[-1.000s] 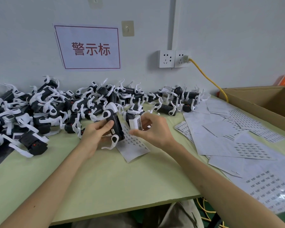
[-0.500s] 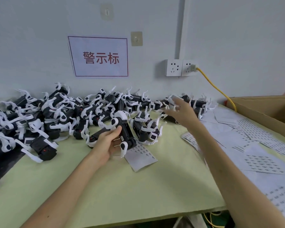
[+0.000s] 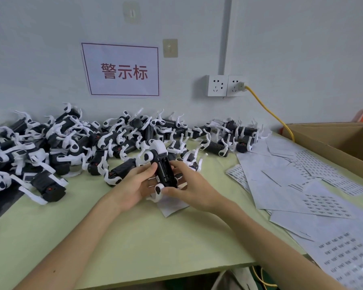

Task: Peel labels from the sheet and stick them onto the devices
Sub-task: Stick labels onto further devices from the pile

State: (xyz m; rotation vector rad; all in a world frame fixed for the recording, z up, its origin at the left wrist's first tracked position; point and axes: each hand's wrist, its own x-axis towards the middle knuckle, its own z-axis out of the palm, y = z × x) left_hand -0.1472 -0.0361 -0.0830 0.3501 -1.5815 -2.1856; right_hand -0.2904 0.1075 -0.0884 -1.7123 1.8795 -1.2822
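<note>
- Head view: the black-and-white device (image 3: 163, 170) is held up between both hands, its long body pointing away from the person, just over the green table (image 3: 145, 237).
- Left hand (image 3: 134, 185) cups the device from its left, thumb pressed on its side.
- Right hand (image 3: 194, 190) grips the device from its right, thumb at the near end.
- Under the device, a small label sheet (image 3: 172, 206) pokes out.
- Left of and behind the device: a heap of devices (image 3: 71, 143).
- Right of the device: loose label sheets (image 3: 291, 185), with a cardboard box (image 3: 333, 139) beyond.
</note>
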